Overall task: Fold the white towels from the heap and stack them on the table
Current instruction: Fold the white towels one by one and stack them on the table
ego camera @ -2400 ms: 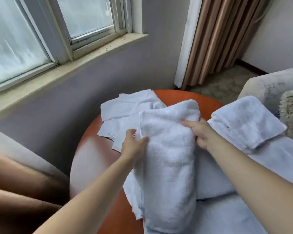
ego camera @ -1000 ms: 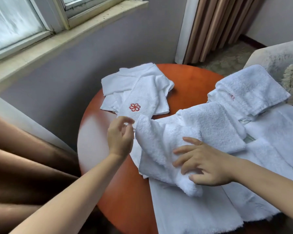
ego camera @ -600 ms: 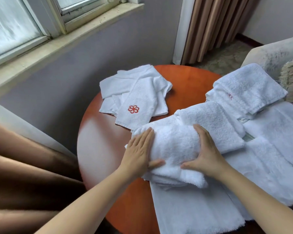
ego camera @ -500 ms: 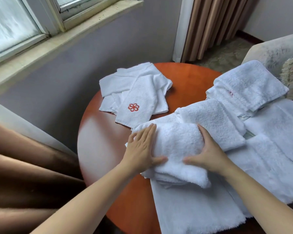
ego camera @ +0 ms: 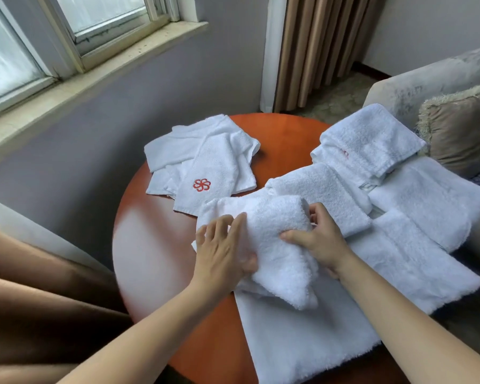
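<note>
White folded towel (ego camera: 277, 245) lies on the tabletop (ego camera: 155, 259): my left hand (ego camera: 225, 250) presses it flat-fingered, my right hand (ego camera: 320, 241) grips its edge. Folding looks nearly done; next, I square and stack it.

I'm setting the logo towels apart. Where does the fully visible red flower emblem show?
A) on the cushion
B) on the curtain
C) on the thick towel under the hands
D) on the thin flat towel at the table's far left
D: the red flower emblem sits on the thin flat towel, apart from the thick folded towel between the left hand and right hand.
</note>
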Demonstrator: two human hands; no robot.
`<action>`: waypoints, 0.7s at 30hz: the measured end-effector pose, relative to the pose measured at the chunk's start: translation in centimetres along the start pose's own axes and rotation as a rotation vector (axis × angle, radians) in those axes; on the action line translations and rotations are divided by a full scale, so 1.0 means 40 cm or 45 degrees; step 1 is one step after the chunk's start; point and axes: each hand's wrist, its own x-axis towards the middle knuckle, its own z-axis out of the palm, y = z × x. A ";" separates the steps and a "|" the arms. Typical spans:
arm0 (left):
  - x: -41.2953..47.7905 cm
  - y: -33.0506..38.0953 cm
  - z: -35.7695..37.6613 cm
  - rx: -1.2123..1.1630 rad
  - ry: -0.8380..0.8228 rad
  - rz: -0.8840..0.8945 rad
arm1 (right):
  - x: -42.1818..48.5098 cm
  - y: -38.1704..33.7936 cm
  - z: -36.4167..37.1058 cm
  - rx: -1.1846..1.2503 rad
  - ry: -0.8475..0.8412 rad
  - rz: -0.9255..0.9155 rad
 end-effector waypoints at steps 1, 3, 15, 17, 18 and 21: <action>-0.005 0.017 -0.018 -0.094 0.011 -0.005 | -0.014 -0.018 0.003 0.068 0.044 -0.011; -0.017 0.061 -0.073 -0.343 -0.008 -0.038 | -0.046 -0.061 0.009 0.266 0.140 -0.045; 0.039 0.168 -0.245 -2.590 -0.389 -0.851 | -0.180 -0.253 -0.024 0.138 -0.244 -0.528; 0.040 0.187 -0.233 -2.652 -0.286 -1.009 | -0.164 -0.238 -0.064 0.149 -0.262 -0.574; 0.039 0.201 -0.224 -2.598 -0.229 -1.121 | -0.157 -0.228 -0.088 0.104 -0.175 -0.611; 0.045 0.267 -0.184 -2.274 -0.016 -1.420 | -0.125 -0.174 -0.177 -0.010 0.137 -0.546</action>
